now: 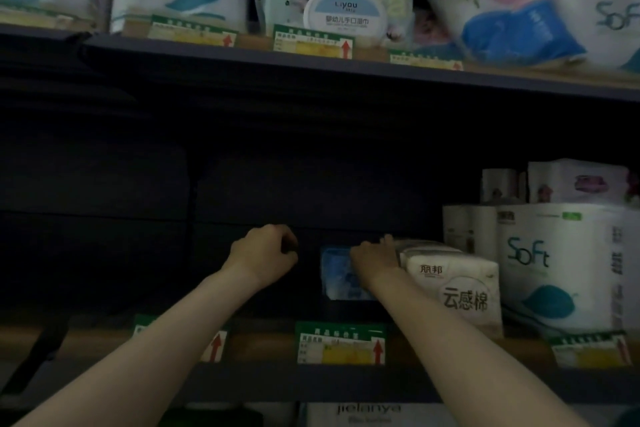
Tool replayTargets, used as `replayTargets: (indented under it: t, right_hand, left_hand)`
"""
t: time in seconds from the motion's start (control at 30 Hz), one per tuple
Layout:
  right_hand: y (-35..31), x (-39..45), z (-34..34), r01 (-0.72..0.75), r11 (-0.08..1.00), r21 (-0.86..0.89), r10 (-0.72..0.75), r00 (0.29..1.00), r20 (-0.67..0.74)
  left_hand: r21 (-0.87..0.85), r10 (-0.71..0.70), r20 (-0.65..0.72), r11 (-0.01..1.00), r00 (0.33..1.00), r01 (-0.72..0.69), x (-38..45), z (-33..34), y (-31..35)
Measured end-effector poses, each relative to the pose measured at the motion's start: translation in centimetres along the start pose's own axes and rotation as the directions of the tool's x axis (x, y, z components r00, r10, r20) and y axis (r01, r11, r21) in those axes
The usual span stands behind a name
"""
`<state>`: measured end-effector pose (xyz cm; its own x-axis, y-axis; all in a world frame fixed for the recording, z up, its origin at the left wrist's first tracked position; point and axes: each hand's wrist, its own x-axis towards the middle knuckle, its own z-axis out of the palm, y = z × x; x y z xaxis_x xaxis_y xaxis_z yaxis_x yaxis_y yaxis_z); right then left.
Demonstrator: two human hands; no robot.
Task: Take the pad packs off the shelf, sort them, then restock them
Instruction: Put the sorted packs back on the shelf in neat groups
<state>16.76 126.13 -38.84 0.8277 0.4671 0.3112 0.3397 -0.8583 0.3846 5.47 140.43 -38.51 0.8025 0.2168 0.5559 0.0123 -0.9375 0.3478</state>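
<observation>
Facing "SoFt" pack [568, 267], "jielanya" pack [369, 413]

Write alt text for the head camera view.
A person reaches both arms into a dim store shelf: the right hand rests on a blue pack beside a white tissue pack, while the left hand is curled in dark space. Soft-branded paper packs stand at right.

Head-worn, wide-angle, facing forward and slightly up into the dim middle shelf [346, 381] at close, arm's-reach range, perhaps from just below upper-shelf [311, 66] height.
</observation>
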Motion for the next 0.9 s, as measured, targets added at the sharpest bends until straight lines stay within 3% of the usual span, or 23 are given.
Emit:
replayTargets:
  t: [0.07,0.13,0.2,0.27,0.37,0.43,0.5,0.57,0.6,0.67,0.77,0.83,0.9]
  right_hand:
    - [-0.1,-0.1,-0.1,-0.037,0.996,0.086,0.023,0.988,0.154]
    - [-0.5,-0.9,-0.7,-0.049,0.985,0.168,0.025,0.989,0.144]
    - [-0.8,-2.7,-2.0,-0.028,0.978,0.206,0.047,0.995,-0.090]
    - [-1.2,-5.5,-3.3,0.048,0.960,0.276,0.032,0.960,-0.278]
    - [-1.1,-11.2,-2.9,0.302,0.840,0.451,-0.037,0.860,-0.509]
    - [-1.6,-16.0,-1.1,0.509,0.662,0.550,-0.134,0.803,-0.581]
    - [-3.1,-20.7,2.4,0.620,0.564,0.546,-0.257,0.760,-0.598]
    - [-6.0,-24.6,7.5,0.645,0.570,0.509,-0.398,0.758,-0.516]
    - [-7.8,-26.5,10.8,0.638,0.585,0.500,-0.489,0.770,-0.411]
    - [-11.8,-30.4,17.7,0.606,0.613,0.507,-0.672,0.737,-0.068]
    - [-16.8,-36.5,27.6,0.553,0.618,0.558,-0.776,0.541,0.324]
    - [-19.8,-40.1,32.1,0.509,0.625,0.592,-0.780,0.448,0.438]
    - [-22.7,-43.1,35.1,0.444,0.641,0.626,-0.767,0.402,0.500]
  left_hand:
    - [-0.015,0.002,-0.013,1.000,1.000,-0.002,-0.4,-0.2,-0.1]
    - [-0.043,-0.006,-0.048,0.999,0.999,0.004,-1.0,-0.5,-0.1]
    - [-0.067,0.027,-0.129,0.997,0.991,-0.036,-2.2,-0.9,-0.1]
    - [-0.080,0.141,-0.242,0.983,0.960,-0.165,-4.5,-1.2,-0.2]
    - [-0.134,0.319,-0.341,0.914,0.884,-0.382,-10.4,-0.7,-0.6]
    - [-0.127,0.401,-0.273,0.886,0.875,-0.446,-15.0,1.3,-2.0]
    - [-0.132,0.422,-0.121,0.890,0.899,-0.436,-19.8,4.6,-4.0]
    - [-0.171,0.394,0.070,0.910,0.916,-0.378,-24.8,8.5,-6.4]
    - [-0.186,0.370,0.193,0.923,0.909,-0.336,-27.5,10.8,-7.7]
    - [-0.185,0.330,0.441,0.943,0.835,-0.275,-33.5,15.5,-10.4]
    - [-0.213,0.348,0.698,0.935,0.625,-0.283,-43.3,21.3,-13.1]
    - [-0.148,0.320,0.841,0.912,0.437,-0.382,-49.2,23.6,-13.8]
    - [-0.125,0.265,0.912,0.906,0.313,-0.404,-54.3,25.5,-14.2]
